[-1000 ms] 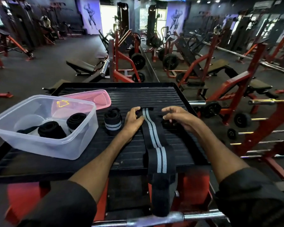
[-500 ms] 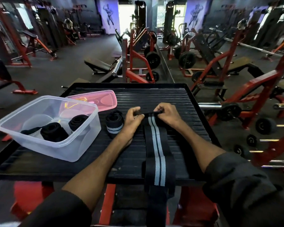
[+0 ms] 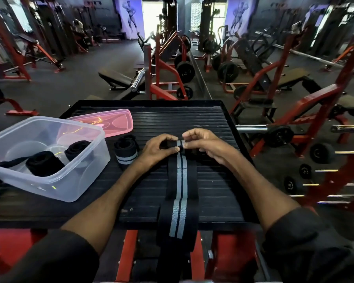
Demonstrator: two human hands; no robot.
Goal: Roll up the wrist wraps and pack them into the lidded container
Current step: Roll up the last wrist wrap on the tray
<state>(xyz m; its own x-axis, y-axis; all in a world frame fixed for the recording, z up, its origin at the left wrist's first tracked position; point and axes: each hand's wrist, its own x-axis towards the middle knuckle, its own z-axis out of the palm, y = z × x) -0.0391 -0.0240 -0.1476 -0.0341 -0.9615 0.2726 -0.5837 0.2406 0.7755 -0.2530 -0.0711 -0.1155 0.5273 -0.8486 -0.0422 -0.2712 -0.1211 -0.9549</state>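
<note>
We've got the left hand (image 3: 158, 149) and right hand (image 3: 205, 144) both pinching the far end of a long black woven wrist wrap (image 3: 179, 193) with grey stripes, which lies flat down the ribbed black platform (image 3: 208, 123) and hangs off the near edge. One striped rolled wrap (image 3: 125, 151) stands just beside the clear plastic container (image 3: 49, 180). Two black rolls (image 3: 44, 165) sit inside it, and the pink translucent lid (image 3: 108, 122) lies flat behind.
</note>
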